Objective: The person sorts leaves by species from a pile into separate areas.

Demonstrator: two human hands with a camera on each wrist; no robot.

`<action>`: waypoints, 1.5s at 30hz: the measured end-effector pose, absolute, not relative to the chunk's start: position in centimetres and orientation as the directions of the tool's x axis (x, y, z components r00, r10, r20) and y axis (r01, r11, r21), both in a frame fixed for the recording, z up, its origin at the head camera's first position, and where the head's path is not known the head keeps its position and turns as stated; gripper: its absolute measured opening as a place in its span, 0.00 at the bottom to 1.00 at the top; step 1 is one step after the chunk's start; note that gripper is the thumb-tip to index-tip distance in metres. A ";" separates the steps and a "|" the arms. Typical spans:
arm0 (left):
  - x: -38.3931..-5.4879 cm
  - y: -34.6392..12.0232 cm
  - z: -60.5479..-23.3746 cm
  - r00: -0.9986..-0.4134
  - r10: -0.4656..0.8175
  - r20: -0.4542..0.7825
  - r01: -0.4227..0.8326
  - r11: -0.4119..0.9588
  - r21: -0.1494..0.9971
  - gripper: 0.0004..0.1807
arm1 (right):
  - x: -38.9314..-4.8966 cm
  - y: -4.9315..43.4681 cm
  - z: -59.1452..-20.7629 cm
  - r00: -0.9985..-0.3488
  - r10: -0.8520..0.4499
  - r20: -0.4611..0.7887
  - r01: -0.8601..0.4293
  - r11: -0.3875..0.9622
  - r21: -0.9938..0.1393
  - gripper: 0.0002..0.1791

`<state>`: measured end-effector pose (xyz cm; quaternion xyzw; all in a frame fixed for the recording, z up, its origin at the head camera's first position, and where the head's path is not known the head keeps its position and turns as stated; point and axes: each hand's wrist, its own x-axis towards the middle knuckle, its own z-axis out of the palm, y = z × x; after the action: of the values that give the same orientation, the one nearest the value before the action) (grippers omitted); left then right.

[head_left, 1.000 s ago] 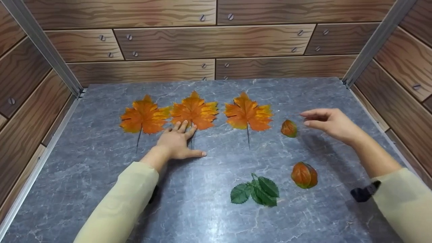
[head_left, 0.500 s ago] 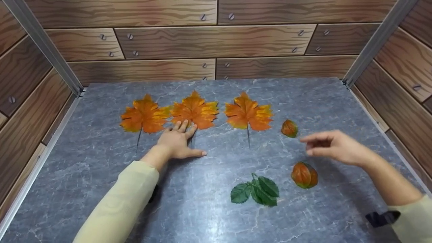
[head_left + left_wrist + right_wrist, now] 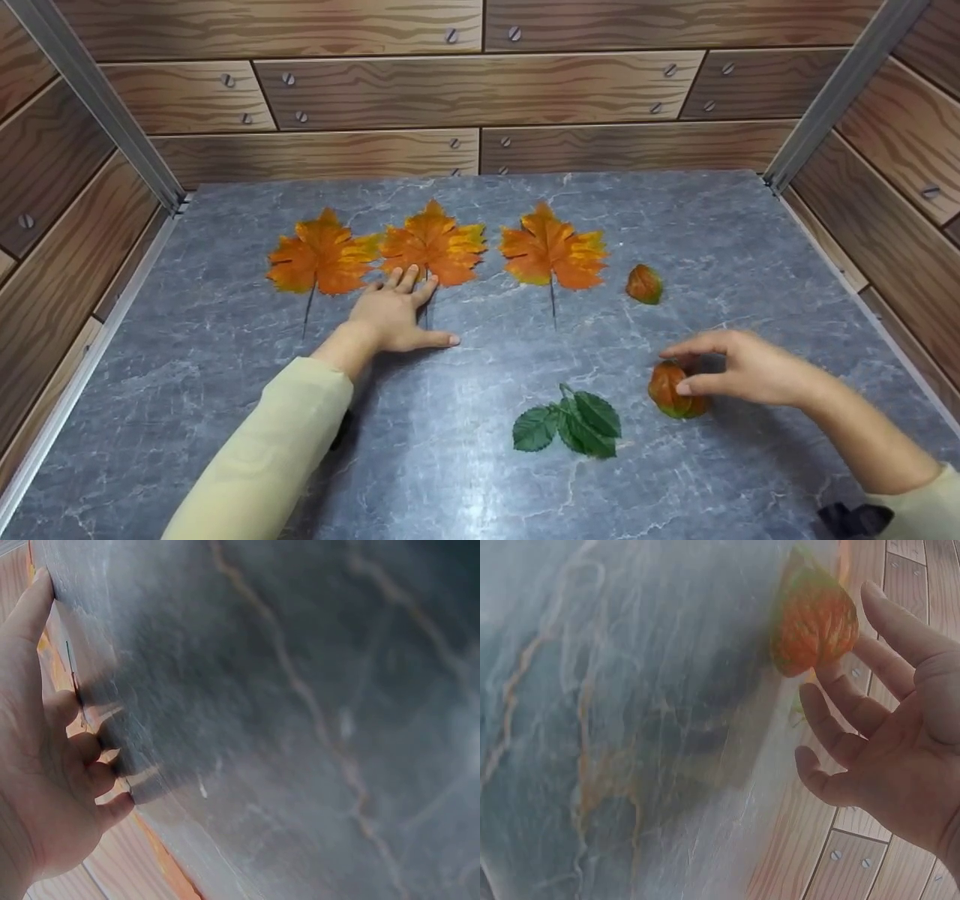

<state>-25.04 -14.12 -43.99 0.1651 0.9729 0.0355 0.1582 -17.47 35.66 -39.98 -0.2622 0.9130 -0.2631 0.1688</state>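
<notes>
My left hand (image 3: 390,315) rests with spread fingers at the lower edge and stem of the middle orange maple leaf (image 3: 433,240). Another maple leaf (image 3: 319,251) lies to its left and a third maple leaf (image 3: 551,247) to its right. My right hand (image 3: 757,371) hovers at a small pile of rounded orange-green leaves (image 3: 666,390), thumb overlapping the pile in the head view. In the right wrist view the thumb and fingers stand apart around the orange-green leaves (image 3: 815,626), pinching nothing.
A single small orange-green leaf (image 3: 644,284) lies beyond my right hand. A green leaf sprig (image 3: 574,424) is left of the pile. Wood-patterned walls (image 3: 480,90) with metal corner posts enclose the grey marbled table (image 3: 225,390).
My right hand has come back toward me, from beside the single small leaf to the pile of orange-green leaves. My left hand has stayed in place.
</notes>
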 end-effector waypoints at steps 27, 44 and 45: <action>-25.1 -14.3 -44.2 -0.900 0.314 -0.302 0.294 0.949 0.112 0.64 | -18.2 34.2 -39.6 -0.861 -0.506 -0.055 -0.300 0.591 -0.748 0.20; -25.1 -14.2 -44.2 -0.899 0.334 -0.283 0.309 0.942 0.130 0.64 | -21.8 35.3 -37.4 -0.940 -0.314 0.133 -0.301 0.579 -0.758 0.16; -25.1 -14.1 -44.1 -0.900 0.332 -0.283 0.307 0.943 0.129 0.64 | -22.1 35.4 -37.4 -0.943 -0.305 0.130 -0.292 0.579 -0.761 0.16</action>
<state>-25.11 -14.14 -44.14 0.1641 0.9738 0.0404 0.1522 -22.06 35.42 -37.42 -0.1679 0.8884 -0.4271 0.0074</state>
